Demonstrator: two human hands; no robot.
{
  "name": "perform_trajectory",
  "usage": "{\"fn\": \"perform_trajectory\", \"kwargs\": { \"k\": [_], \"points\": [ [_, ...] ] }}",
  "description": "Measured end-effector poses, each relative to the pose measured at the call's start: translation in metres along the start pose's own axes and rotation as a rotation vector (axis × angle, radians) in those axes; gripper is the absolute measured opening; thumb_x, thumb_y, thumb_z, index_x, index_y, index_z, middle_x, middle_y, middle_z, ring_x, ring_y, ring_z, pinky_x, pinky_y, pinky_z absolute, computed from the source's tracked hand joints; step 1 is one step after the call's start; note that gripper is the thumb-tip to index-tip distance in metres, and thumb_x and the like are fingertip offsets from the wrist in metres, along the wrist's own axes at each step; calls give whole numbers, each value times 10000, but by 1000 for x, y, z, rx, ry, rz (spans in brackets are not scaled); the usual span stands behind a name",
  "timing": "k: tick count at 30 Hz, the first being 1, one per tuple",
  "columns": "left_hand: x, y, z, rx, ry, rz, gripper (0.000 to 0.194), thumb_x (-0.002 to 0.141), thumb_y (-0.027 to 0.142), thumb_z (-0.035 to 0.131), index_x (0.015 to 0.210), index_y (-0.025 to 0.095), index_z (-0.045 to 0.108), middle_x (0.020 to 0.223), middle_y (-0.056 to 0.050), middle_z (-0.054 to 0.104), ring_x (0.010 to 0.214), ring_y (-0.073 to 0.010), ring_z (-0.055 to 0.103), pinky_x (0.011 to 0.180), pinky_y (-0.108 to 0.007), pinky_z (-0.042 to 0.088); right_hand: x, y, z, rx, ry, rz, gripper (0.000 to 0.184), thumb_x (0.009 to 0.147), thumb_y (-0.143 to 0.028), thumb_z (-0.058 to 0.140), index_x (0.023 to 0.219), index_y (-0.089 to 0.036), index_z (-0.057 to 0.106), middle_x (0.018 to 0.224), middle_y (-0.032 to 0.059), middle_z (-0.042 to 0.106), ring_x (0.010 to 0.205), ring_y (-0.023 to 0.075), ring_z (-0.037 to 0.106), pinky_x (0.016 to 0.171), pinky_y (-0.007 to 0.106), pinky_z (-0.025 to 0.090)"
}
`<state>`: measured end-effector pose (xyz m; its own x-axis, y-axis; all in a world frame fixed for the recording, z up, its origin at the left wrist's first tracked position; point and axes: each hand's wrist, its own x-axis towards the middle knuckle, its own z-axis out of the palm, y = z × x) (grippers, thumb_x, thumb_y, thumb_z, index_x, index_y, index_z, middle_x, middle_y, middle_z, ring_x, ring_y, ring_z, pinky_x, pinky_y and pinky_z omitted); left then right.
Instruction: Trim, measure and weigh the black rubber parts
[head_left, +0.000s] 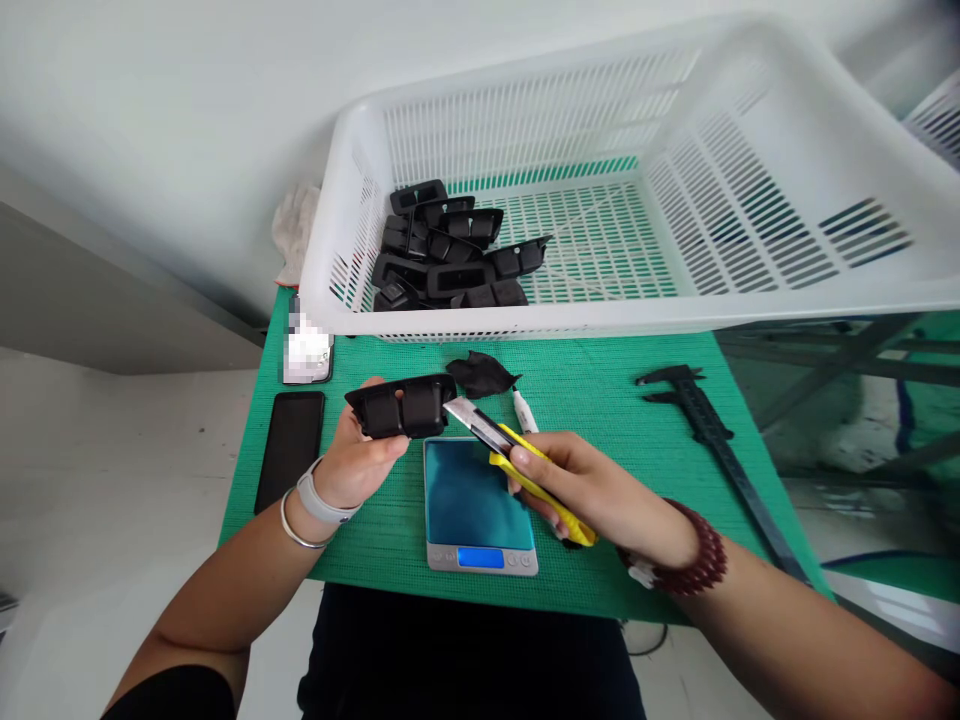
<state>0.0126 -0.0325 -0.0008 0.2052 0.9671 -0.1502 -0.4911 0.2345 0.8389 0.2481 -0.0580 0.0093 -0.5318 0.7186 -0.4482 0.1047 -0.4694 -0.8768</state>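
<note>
My left hand (pixel 361 452) is closed around one end of a black molded plastic part (pixel 401 410), which has two box-shaped hollows and a flat rim. In my right hand (pixel 574 480) is a yellow utility knife (pixel 541 488) with its blade out. The blade tip meets or nearly meets the right end of the part; actual contact I cannot tell. Below the part and knife lies a small digital scale (pixel 480 505) with a lit blue display. A black crumpled cloth-like piece (pixel 482 375) and a white marker (pixel 525 411) lie just behind the knife.
A large white slotted basket (pixel 517 325) stands across the back, with several similar black plastic parts (pixel 457 250) at its left. On the green mat (pixel 622 400) lie a black phone (pixel 291 450) at left and a caliper (pixel 720 450) at right. A pale glove-like item (pixel 296 225) is beside the basket.
</note>
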Motion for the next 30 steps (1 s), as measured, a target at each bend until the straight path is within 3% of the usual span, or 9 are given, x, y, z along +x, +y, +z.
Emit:
{"fn": "perform_trajectory", "kwargs": {
  "k": [6, 10, 15, 21, 25, 30],
  "points": [
    [0, -1, -2, 17, 33, 10, 420, 539, 246, 878, 892, 261, 652, 911, 5, 715, 902, -204, 674, 871, -396, 530, 0, -1, 0, -26, 7, -33, 509, 845, -662, 503, 731, -170, 560, 454, -69, 439, 357, 59, 422, 365, 186, 351],
    [-1, 0, -2, 5, 31, 37, 442, 584, 280, 864, 963, 265, 638, 1017, -21, 718, 992, -228, 677, 907, -425, 546, 0, 1, -1, -165, 208, -134, 490, 858, -649, 493, 739, -179, 566, 471, -49, 462, 400, 75, 428, 398, 209, 348],
    [0, 2, 1, -20, 35, 61, 431, 679, 289, 818, 1048, 314, 594, 1074, 24, 694, 1007, -178, 683, 894, -363, 572, 1, 2, -1, -399, 391, -243, 467, 898, -598, 456, 660, -199, 507, 526, -10, 516, 465, 95, 442, 450, 235, 338],
    [2, 4, 3, 19, 27, 46, 525, 787, 443, 709, 1258, 308, 522, 1141, -30, 675, 1000, -203, 691, 789, -329, 607, 2, 1, 0, -614, 385, -318, 426, 900, -544, 475, 691, -190, 583, 534, -14, 503, 486, 97, 407, 470, 243, 295],
    [1, 3, 2, 30, 49, 40, 544, 762, 459, 728, 1247, 317, 526, 1150, -31, 682, 984, -212, 697, 766, -335, 613, 3, 2, 0, -688, 385, -334, 430, 897, -535, 482, 667, -187, 586, 519, -23, 459, 473, 87, 366, 472, 247, 277],
    [1, 3, 3, 12, 40, 75, 486, 769, 414, 733, 1202, 306, 539, 1109, -24, 686, 951, -194, 701, 777, -333, 612, 3, 3, -1, -733, 437, -338, 416, 909, -519, 479, 684, -191, 604, 519, -17, 504, 460, 89, 395, 477, 255, 284]
  ]
}}
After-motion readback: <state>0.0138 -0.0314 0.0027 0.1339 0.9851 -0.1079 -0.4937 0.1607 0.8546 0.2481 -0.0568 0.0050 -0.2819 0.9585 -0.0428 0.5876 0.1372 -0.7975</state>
